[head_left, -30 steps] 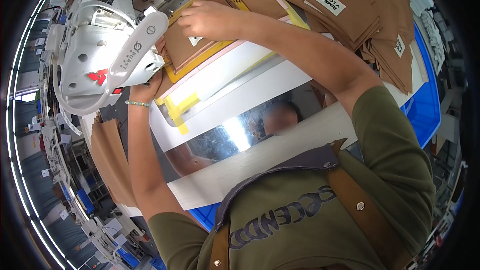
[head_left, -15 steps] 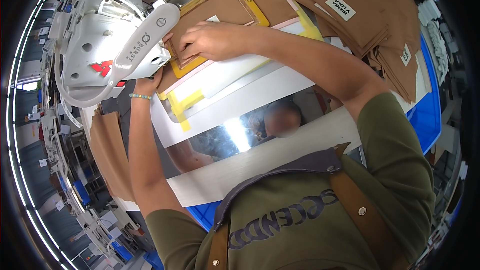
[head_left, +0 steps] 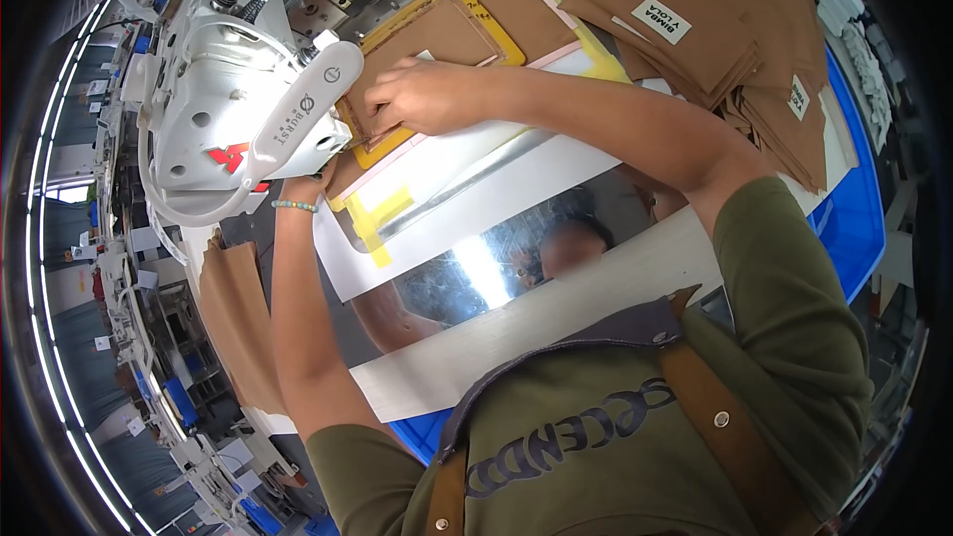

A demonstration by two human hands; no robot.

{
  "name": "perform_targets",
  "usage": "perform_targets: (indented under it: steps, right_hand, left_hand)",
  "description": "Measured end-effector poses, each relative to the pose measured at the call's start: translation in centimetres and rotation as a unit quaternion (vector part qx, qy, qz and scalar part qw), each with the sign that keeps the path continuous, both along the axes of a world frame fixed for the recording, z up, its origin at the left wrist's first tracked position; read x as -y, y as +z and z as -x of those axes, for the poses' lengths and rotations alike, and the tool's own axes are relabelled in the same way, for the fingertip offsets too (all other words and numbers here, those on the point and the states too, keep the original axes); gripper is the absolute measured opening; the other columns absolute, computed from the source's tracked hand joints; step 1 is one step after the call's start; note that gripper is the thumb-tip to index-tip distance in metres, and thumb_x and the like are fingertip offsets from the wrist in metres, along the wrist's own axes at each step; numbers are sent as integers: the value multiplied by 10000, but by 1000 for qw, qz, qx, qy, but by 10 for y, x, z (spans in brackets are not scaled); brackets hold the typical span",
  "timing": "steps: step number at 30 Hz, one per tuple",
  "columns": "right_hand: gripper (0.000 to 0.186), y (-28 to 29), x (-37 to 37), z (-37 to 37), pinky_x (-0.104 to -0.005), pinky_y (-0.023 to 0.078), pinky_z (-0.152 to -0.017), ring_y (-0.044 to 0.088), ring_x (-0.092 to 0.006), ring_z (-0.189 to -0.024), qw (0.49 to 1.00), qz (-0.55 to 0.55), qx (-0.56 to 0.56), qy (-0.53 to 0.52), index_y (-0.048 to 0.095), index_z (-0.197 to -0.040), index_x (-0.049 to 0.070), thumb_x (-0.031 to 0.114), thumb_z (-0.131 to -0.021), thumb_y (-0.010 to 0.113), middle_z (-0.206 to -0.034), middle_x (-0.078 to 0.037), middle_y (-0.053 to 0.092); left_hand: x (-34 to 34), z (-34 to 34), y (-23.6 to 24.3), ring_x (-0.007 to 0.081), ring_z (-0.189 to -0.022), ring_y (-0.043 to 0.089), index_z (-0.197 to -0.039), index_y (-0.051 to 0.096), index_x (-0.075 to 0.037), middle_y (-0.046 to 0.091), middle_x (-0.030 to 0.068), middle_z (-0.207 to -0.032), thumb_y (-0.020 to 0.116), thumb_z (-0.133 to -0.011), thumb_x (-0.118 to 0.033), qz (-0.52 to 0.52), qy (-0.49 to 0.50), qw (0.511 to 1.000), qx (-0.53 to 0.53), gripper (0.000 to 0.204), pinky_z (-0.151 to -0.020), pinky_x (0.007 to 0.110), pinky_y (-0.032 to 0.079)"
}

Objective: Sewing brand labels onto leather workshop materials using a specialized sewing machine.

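Observation:
My right hand (head_left: 422,99) rests on a yellow-edged sewing template (head_left: 512,48), its bent fingers slightly apart on the brown fabric panel (head_left: 422,28) inside. A small white label (head_left: 425,56) shows just beyond the knuckles. My left hand (head_left: 316,182), below a beaded bracelet, reaches in at the template's near left corner under the white sewing machine head (head_left: 184,134). That machine head hides most of its fingers, so its grip does not show. A white lamp arm (head_left: 298,104) hangs in front of the machine.
Labelled brown fabric pieces (head_left: 685,35) lie stacked at the right, by a blue bin (head_left: 862,208). More brown fabric (head_left: 236,323) hangs at the left. White sheeting with yellow tape (head_left: 382,208) and a shiny metal plate (head_left: 447,283) lie before me.
The view has shifted slightly, so the machine sits further right in the picture. My right fingers have drawn closer together near the template's near edge. My left hand stays by the machine head.

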State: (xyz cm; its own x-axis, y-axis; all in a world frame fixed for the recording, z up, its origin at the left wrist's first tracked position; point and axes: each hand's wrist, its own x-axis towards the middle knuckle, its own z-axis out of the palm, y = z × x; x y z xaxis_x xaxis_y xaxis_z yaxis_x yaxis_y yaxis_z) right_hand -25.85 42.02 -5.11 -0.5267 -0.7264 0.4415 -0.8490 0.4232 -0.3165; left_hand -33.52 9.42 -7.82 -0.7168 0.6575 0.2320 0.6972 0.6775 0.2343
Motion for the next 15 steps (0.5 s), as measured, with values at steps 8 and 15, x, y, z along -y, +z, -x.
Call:
perform_targets:
  steps: [8, 15]
  right_hand:
    - [308, 3, -7, 2, -452, 461, -1095, 633, -246, -1165, 997, -68, 14, -26, 839, -1154, 152, 78, -945, 626, -1144, -45, 688]
    - [314, 13, 7, -2, -443, 471, -1094, 639, -250, -1186, 998, -45, 23, -24, 846, -1144, 160, 80, -930, 631, -1186, -49, 716]
  left_hand:
    - [-52, 5, 11, 274, -1264, 633, -1251, 707, -41, 700, 112, -1305, 588, -1056, -54, -84, -42, 996, 3, 229, -1163, 398, 456]
    - [-11, 3, -3, 340, -1227, 673, -1325, 703, -119, 732, 124, -1276, 753, -963, -231, -2, 3, 996, -94, 382, -1046, 434, 529]
